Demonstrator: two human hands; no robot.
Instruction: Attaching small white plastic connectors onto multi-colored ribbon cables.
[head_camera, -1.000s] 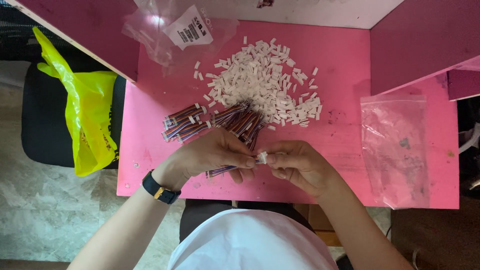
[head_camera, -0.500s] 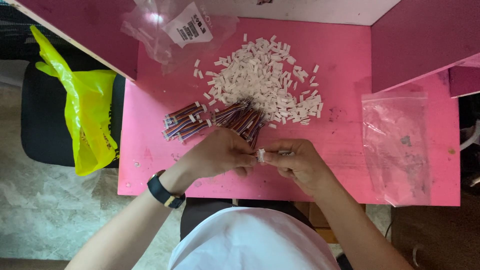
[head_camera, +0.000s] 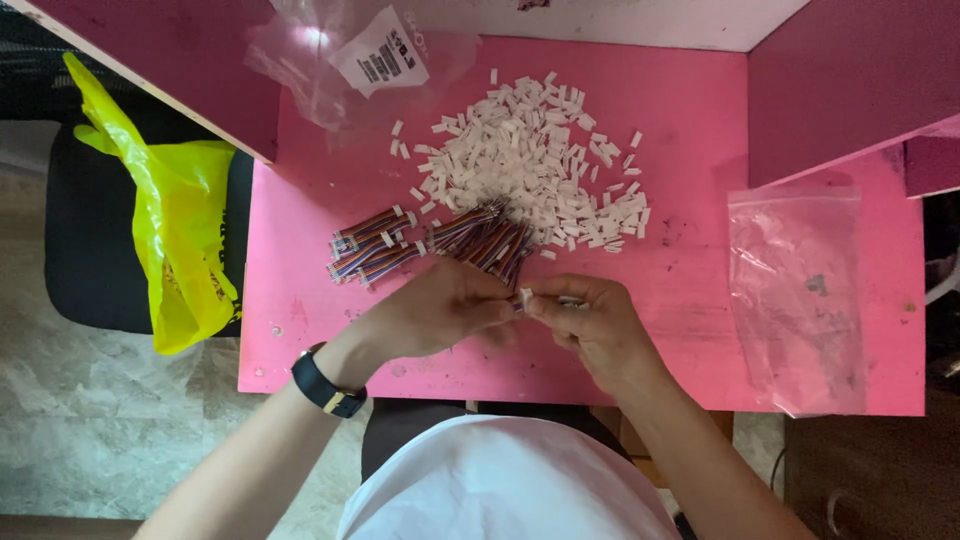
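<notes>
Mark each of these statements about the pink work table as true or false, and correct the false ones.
1. The heap of small white connector pieces lies on the pink table. True.
2. The left hand and right hand meet at a small white piece. True.
3. The yellow plastic bag lies in the middle of the table. False: it hangs off the table's left edge.
4. The wristwatch is on the right wrist. False: it is on the left wrist.
5. The bundles of coloured wires lie beside the white heap. True.
</notes>
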